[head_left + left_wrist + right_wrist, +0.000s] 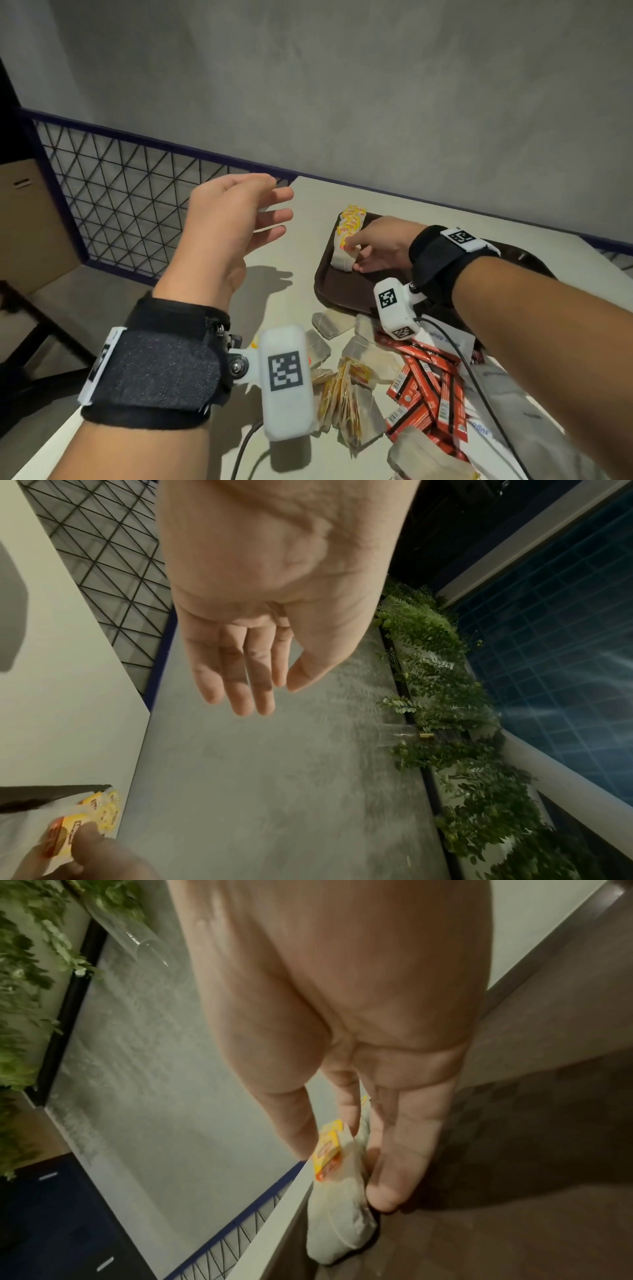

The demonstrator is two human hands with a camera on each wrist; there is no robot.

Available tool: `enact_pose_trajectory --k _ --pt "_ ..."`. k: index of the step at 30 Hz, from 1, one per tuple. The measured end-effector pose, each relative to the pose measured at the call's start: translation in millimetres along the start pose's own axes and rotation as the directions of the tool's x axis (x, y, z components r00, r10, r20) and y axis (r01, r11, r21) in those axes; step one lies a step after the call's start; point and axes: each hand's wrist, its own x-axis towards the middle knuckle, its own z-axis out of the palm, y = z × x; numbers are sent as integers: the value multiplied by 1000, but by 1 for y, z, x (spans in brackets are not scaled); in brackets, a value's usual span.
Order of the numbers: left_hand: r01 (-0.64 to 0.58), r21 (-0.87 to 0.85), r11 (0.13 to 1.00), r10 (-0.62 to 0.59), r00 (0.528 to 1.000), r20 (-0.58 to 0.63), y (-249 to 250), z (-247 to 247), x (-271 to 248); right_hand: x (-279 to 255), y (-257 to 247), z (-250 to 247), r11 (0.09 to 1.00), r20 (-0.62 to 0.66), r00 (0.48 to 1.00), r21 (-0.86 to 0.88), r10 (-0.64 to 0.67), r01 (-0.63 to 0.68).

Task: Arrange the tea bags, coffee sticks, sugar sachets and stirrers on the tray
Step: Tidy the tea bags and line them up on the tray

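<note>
A dark brown tray (342,291) lies on the pale table (281,308). A row of tea bags (349,228) with yellow tags stands along its left edge. My right hand (356,255) is at the near end of that row and pinches the nearest tea bag (339,1218) between thumb and fingers, low over the tray floor (514,1218). My left hand (274,205) hovers above the table left of the tray, fingers relaxed and empty (270,693). Loose tea bags (346,387), red coffee sticks (428,387) and white sugar sachets (496,394) lie piled in front of the tray. I see no stirrers.
A wire-mesh railing (130,205) runs along the table's far left edge, with a grey wall (342,85) behind. A cardboard box (30,222) stands at the left. Wrist camera cables (479,383) trail over the pile. Bare tabletop shows under my left hand.
</note>
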Motion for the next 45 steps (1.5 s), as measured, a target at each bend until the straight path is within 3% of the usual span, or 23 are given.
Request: enact_pose_trajectory --k 9,13,15,17,19,21,24,27,31,35,41,45 --pt "-6 -14 1000 5 1000 -8 -3 3 0 -8 -3 8 986 23 995 -134 -100 103" --pt "-25 -33 999 25 1000 1 3 4 -1 -19 -5 -1 965 -69 986 -229 -149 130" --pt "-32 -42 999 33 999 7 5 4 -3 -40 -4 -9 833 -71 942 -491 -329 254" --pt "-44 -49 998 44 999 10 7 5 -5 -71 0 -15 636 103 881 -653 -462 410" --pt "-49 -60 997 50 999 14 8 6 -7 -102 7 -18 507 351 856 -694 -381 510" --pt "-53 -59 997 55 998 21 8 7 -9 -126 17 -16 454 490 845 -716 -215 531" --pt "-55 -43 998 56 998 35 6 10 -11 -147 33 -10 325 545 827 -763 -139 558" --pt "-60 -21 998 61 997 52 4 13 -14 -153 52 -3 170 530 818 -805 -223 568" --pt "-53 4 999 52 994 97 3 18 -20 -153 68 2 159 509 766 -783 -393 602" --pt "-54 53 997 42 979 199 4 25 -27 -158 70 -3 158 494 723 -763 -482 627" --pt "-60 148 987 5 939 344 6 37 -38 -165 69 -19 342 414 765 -716 -493 608" --pt "-50 190 980 -34 911 412 3 42 -41 -165 75 -20 384 409 784 -705 -467 596"
